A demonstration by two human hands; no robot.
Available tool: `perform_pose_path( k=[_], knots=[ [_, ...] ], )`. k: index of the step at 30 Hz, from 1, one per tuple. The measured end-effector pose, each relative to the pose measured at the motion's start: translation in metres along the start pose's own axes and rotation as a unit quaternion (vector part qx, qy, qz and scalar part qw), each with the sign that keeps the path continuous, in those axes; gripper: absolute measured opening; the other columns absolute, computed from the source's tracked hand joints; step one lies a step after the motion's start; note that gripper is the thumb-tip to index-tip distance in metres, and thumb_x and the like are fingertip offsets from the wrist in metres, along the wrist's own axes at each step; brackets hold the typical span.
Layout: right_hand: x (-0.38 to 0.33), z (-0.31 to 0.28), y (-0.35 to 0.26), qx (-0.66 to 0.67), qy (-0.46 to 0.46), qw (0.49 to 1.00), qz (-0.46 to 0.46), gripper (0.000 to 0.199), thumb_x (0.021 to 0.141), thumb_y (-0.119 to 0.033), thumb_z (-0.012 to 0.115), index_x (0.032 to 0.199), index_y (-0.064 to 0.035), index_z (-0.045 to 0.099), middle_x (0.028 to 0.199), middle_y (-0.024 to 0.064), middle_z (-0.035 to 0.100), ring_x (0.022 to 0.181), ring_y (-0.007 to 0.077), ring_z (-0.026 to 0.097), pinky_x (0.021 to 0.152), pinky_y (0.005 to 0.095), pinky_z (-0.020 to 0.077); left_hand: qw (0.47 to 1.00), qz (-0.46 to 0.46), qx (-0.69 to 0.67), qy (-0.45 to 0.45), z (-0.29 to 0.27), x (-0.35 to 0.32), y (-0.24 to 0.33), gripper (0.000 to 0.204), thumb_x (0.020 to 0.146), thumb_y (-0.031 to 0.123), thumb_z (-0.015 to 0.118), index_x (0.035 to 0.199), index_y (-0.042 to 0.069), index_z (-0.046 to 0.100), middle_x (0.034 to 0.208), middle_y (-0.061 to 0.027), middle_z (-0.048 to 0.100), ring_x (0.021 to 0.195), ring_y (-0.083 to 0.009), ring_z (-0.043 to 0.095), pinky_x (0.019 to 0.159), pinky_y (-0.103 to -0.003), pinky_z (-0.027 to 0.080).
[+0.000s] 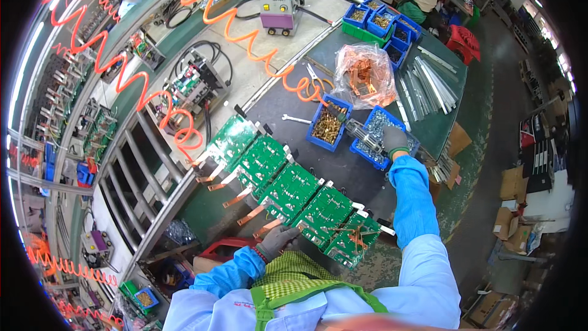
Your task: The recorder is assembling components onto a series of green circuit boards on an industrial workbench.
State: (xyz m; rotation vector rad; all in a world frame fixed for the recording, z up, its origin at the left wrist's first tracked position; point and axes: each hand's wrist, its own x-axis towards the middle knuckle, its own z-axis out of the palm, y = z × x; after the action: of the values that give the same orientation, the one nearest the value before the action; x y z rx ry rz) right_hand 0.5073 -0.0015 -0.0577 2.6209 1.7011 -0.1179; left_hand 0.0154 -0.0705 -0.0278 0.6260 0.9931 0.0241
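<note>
Fingers of the gloved left hand (275, 242) are curled together at the near edge of the row of circuit boards (293, 189); whether they pinch anything I cannot tell. Those of the gloved right hand (395, 139) bend down over the blue bin (367, 158) of silver fasteners (378, 124), right beside a slim power driver (365, 137), and the view does not settle whether they are clamped on it.

The circuit boards lie on the near side of the dark table (288, 103), running from far left to near right, with copper strips (252, 215) jutting from their left side and loose copper pieces (356, 237) on the nearest one. Each board should be light and stiff but fragile, its dotted face easy to scrape (gloves help, though they dull the touch), so edges or corners look the best hold. The copper strips would likely bend under a hard squeeze; better to steady one flat, close to its board, than to lever its free end.

The power driver is probably the heaviest item here, its smooth barrel a little slippery in fabric; it wants a full grip round the body, with slack allowed for the orange coiled hose (245, 40) on the far side. Silver fasteners are small, hard and prone to roll, best taken in a fingertip pinch.
</note>
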Motion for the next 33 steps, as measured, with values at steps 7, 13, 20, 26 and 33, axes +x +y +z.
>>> perform_pose_path(
  k=[7,13,20,26,33],
  knots=[
    [-0.060,-0.086,-0.030,0.222,0.158,0.962,0.007,0.025,0.085,-0.025,0.056,0.100,-0.0058,0.061,0.090,0.0189,0.064,0.085,0.0358,0.062,0.075,0.0438,0.0485,0.965,0.110,0.231,-0.056,0.000,-0.015,0.017,0.018,0.087,0.023,0.058,0.082,0.006,0.057,0.061,-0.0013,0.049,0.052,-0.0107,0.048,0.047,-0.027,0.037],
    [-0.201,-0.198,-0.172,0.524,0.089,0.845,-0.057,0.017,0.083,-0.014,0.061,0.097,-0.0043,0.060,0.088,0.0136,0.063,0.076,0.0275,0.062,0.066,0.0333,0.0490,0.995,0.007,0.085,-0.049,-0.001,0.001,0.030,0.027,0.091,0.030,0.053,0.083,0.004,0.058,0.067,-0.0020,0.056,0.052,-0.0080,0.052,0.045,-0.021,0.039],
    [-0.268,-0.075,-0.269,0.436,0.037,0.897,-0.064,0.015,0.081,-0.016,0.061,0.092,-0.0055,0.060,0.087,0.0140,0.061,0.079,0.0334,0.059,0.070,0.0402,0.0479,0.835,0.373,0.380,-0.139,-0.022,0.013,0.011,0.015,0.090,0.014,0.053,0.091,0.000,0.056,0.072,-0.0039,0.054,0.056,-0.0075,0.050,0.047,-0.018,0.040],
    [-0.267,-0.042,-0.272,0.393,0.005,0.919,-0.030,0.018,0.080,-0.020,0.062,0.091,-0.0050,0.060,0.089,0.0157,0.060,0.082,0.0333,0.058,0.071,0.0418,0.0473,0.994,0.040,-0.015,-0.105,-0.008,0.001,0.016,0.017,0.090,0.017,0.055,0.092,0.000,0.057,0.073,-0.0037,0.054,0.056,-0.0069,0.049,0.046,-0.017,0.039],
    [-0.252,-0.043,-0.265,0.457,-0.084,0.883,0.062,0.017,0.078,-0.019,0.062,0.088,-0.0060,0.062,0.083,0.0135,0.061,0.079,0.0304,0.060,0.070,0.0399,0.0479,0.994,0.046,-0.014,-0.097,-0.006,0.006,0.009,0.019,0.089,0.020,0.059,0.088,0.001,0.057,0.072,-0.0040,0.054,0.054,-0.0058,0.048,0.045,-0.016,0.039]
  ],
)
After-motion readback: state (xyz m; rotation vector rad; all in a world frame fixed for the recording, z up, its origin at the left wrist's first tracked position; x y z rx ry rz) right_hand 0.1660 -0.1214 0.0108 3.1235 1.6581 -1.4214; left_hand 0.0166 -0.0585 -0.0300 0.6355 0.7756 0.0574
